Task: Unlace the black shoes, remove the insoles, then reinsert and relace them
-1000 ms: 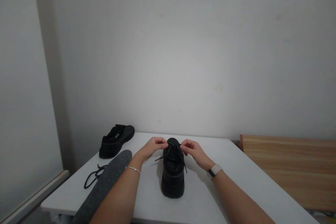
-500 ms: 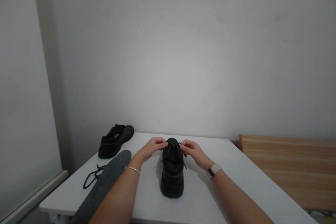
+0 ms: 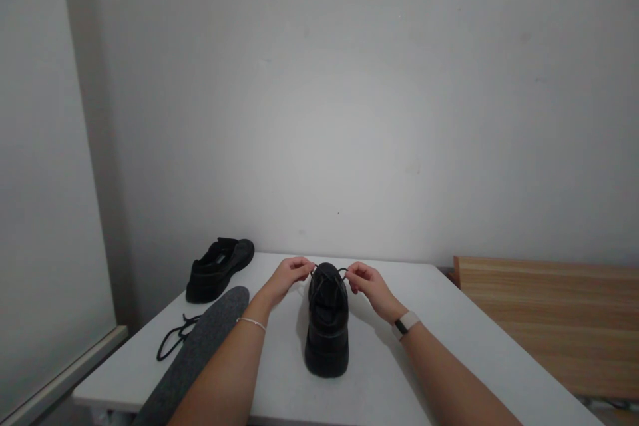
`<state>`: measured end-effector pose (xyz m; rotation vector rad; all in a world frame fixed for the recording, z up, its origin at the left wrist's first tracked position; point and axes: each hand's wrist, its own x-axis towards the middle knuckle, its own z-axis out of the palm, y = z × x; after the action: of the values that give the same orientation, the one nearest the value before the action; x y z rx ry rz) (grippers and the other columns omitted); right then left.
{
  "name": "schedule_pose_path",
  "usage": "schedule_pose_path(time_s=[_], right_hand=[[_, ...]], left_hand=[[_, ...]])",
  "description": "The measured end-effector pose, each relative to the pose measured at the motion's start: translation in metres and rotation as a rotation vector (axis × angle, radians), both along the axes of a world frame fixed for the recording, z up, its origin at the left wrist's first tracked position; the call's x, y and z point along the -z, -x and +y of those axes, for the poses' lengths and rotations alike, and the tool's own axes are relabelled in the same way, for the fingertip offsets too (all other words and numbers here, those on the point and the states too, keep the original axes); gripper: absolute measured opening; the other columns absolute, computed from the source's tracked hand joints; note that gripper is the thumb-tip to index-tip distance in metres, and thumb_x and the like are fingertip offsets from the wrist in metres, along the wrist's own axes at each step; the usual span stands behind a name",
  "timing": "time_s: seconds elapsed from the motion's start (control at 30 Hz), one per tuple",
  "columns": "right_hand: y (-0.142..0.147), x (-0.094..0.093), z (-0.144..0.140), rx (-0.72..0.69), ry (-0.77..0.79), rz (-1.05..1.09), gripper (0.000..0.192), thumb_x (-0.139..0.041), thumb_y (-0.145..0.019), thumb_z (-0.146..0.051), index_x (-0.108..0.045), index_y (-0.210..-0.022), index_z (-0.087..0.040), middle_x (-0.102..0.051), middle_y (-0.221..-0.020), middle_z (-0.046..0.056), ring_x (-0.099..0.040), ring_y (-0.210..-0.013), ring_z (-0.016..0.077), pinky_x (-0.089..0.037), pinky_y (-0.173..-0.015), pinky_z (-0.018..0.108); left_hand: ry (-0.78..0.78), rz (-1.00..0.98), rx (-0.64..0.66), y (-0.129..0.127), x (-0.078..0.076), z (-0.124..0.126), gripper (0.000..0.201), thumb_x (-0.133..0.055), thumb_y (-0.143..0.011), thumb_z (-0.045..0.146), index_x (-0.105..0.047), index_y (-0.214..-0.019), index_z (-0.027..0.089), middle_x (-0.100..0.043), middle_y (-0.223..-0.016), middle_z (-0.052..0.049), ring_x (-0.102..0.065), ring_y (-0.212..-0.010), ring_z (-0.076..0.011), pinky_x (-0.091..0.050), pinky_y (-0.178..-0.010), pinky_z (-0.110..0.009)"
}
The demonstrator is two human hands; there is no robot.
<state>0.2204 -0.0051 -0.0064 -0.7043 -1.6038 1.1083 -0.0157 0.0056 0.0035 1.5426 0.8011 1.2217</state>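
Observation:
A black shoe [image 3: 327, 326] stands on the white table [image 3: 439, 346], heel toward me and toe toward the wall. My left hand [image 3: 287, 275] pinches one end of its black lace [image 3: 329, 271] at the left of the toe. At the right of the toe my right hand [image 3: 364, 281] pinches the other end. The lace runs taut between the two hands, over the front of the shoe. A bracelet is on my left wrist and a watch with a pale band is on my right.
A second black shoe [image 3: 219, 267] lies at the table's far left corner. A loose black lace [image 3: 174, 338] and a long grey insole [image 3: 192, 356] lie along the left edge. A wooden surface [image 3: 549, 313] adjoins on the right. A white wall stands close behind.
Both hands have drawn apart and a little toward the wall, and the lace ends that hung slack over the shoe are now pulled tight.

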Motion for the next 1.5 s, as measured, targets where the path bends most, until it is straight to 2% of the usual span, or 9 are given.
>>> schedule_pose_path(time_s=[0.23, 0.5, 0.67, 0.73, 0.87, 1.03, 1.2, 1.3, 1.5], right_hand=[[0.003, -0.002, -0.005, -0.13, 0.019, -0.05, 0.028, -0.068, -0.073, -0.043, -0.057, -0.075, -0.017, -0.051, -0.065, -0.002, -0.044, -0.059, 0.0105, -0.033, -0.055, 0.024], [0.001, -0.001, -0.002, -0.071, 0.05, 0.094, 0.023, -0.068, -0.074, -0.038, -0.057, -0.073, -0.018, -0.051, -0.058, -0.004, -0.043, -0.055, 0.0098, -0.033, -0.054, 0.025], [0.002, -0.001, 0.0, -0.094, 0.155, 0.248, 0.025, -0.07, -0.072, -0.038, -0.058, -0.075, -0.017, -0.064, -0.08, 0.003, -0.056, -0.066, 0.0132, -0.041, -0.064, 0.029], [0.003, -0.001, -0.001, -0.106, 0.181, 0.291, 0.025, -0.07, -0.071, -0.039, -0.057, -0.076, -0.017, -0.065, -0.082, 0.005, -0.058, -0.068, 0.0147, -0.043, -0.068, 0.031], [0.002, -0.002, 0.0, -0.08, 0.182, 0.344, 0.025, -0.07, -0.072, -0.039, -0.057, -0.076, -0.018, -0.062, -0.074, 0.003, -0.056, -0.067, 0.0145, -0.043, -0.067, 0.03], [-0.001, -0.003, 0.001, -0.031, 0.177, 0.367, 0.025, -0.071, -0.07, -0.038, -0.055, -0.074, -0.019, -0.05, -0.059, -0.003, -0.045, -0.055, 0.011, -0.037, -0.056, 0.026], [-0.002, -0.008, -0.004, -0.075, 0.118, 0.263, 0.034, -0.06, -0.078, -0.047, -0.055, -0.062, -0.018, -0.049, -0.055, -0.001, -0.044, -0.054, 0.0122, -0.034, -0.056, 0.027], [-0.001, -0.007, -0.005, -0.086, 0.093, 0.184, 0.039, -0.055, -0.081, -0.05, -0.056, -0.059, -0.017, -0.05, -0.054, 0.0, -0.045, -0.055, 0.0132, -0.035, -0.058, 0.028], [-0.002, 0.001, 0.001, -0.011, 0.048, 0.085, 0.03, -0.063, -0.078, -0.045, -0.06, -0.068, -0.016, -0.053, -0.058, -0.001, -0.043, -0.054, 0.0107, -0.031, -0.054, 0.025]], left_hand=[[-0.013, 0.106, 0.18, -0.001, -0.003, -0.007, 0.03, -0.074, -0.065, 0.039, -0.063, -0.068, 0.011, -0.054, -0.063, 0.002, -0.045, -0.063, -0.0109, -0.031, -0.062, -0.024], [0.033, -0.004, 0.102, 0.0, -0.001, -0.004, 0.03, -0.073, -0.067, 0.04, -0.06, -0.066, 0.013, -0.053, -0.062, 0.002, -0.045, -0.061, -0.01, -0.033, -0.061, -0.023], [0.06, -0.177, 0.057, 0.002, 0.002, 0.0, 0.029, -0.071, -0.07, 0.04, -0.061, -0.068, 0.013, -0.055, -0.066, 0.0, -0.048, -0.063, -0.01, -0.037, -0.064, -0.023], [0.062, -0.241, 0.053, 0.003, 0.002, 0.002, 0.029, -0.071, -0.071, 0.04, -0.061, -0.068, 0.013, -0.056, -0.068, -0.001, -0.05, -0.065, -0.0107, -0.039, -0.066, -0.024], [0.083, -0.342, 0.06, 0.003, 0.002, 0.002, 0.027, -0.071, -0.072, 0.038, -0.061, -0.071, 0.013, -0.057, -0.068, -0.001, -0.051, -0.065, -0.0106, -0.041, -0.066, -0.024], [0.119, -0.405, 0.073, 0.003, 0.0, 0.001, 0.025, -0.07, -0.074, 0.035, -0.059, -0.069, 0.013, -0.055, -0.067, 0.0, -0.051, -0.065, -0.0095, -0.042, -0.066, -0.023], [0.087, -0.381, 0.151, 0.003, -0.001, -0.003, 0.024, -0.067, -0.076, 0.035, -0.06, -0.071, 0.012, -0.051, -0.064, 0.0, -0.049, -0.062, -0.0102, -0.04, -0.062, -0.023], [0.046, -0.325, 0.206, 0.002, -0.003, -0.007, 0.026, -0.064, -0.077, 0.033, -0.058, -0.063, 0.012, -0.049, -0.062, 0.0, -0.048, -0.062, -0.011, -0.038, -0.062, -0.024], [-0.025, -0.14, 0.193, -0.002, -0.004, -0.009, 0.032, -0.058, -0.077, 0.033, -0.05, -0.052, 0.014, -0.046, -0.058, 0.0, -0.043, -0.06, -0.0117, -0.035, -0.062, -0.026]])
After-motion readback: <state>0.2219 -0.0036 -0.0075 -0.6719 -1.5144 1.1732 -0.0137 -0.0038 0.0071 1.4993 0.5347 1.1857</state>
